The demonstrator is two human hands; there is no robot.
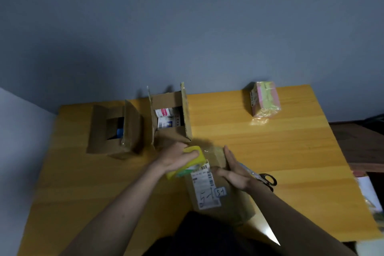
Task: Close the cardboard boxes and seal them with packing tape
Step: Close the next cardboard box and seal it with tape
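Near table edge, closed cardboard box (pixel 216 191), long axis running away from the body; left hand (pixel 176 157) wrapped around yellow tape dispenser (pixel 187 162) at the far-left end of the lid; right hand (pixel 234 169) flat, fingers together, pressed along the right side. Likely next: dispenser drawn nearward along that axis; left hand nearer the seam. Beyond, two open boxes (pixel 116 129) unsealed.

My whole work surface here is a yellow wooden table (pixel 270 151). At about 10 o'clock I've got an open cardboard box (pixel 112 131), flaps up, something blue inside. Just beside it around 11 sits a second open box (pixel 170 118) with white labelled packs in it. Way off at 1 o'clock there's a plastic-wrapped pink and green bundle (pixel 265 99). Black-handled scissors (pixel 268 180) lie at 3, right next to the closed labelled box (pixel 218 191) in the middle.
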